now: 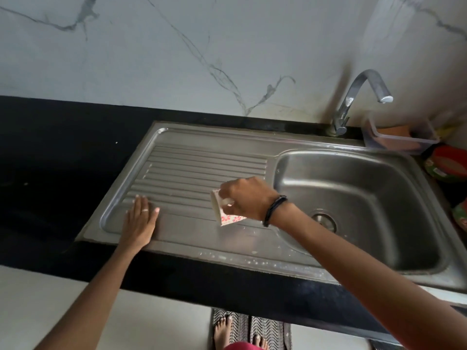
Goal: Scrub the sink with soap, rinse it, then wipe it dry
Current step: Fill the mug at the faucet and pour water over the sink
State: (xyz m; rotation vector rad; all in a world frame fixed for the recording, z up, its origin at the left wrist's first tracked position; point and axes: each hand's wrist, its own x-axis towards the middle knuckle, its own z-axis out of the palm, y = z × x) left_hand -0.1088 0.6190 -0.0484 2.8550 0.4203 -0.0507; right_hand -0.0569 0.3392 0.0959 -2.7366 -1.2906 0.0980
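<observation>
On drainboard (192, 170), right hand (249, 197) gripping sponge (227, 217)

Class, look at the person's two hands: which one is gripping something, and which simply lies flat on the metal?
The right hand grips a flower-printed sponge over the ribbed drainboard; the left hand lies flat and holds nothing.

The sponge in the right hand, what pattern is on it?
Red-pink flowers on white, seen in the head view on the sponge.
</observation>
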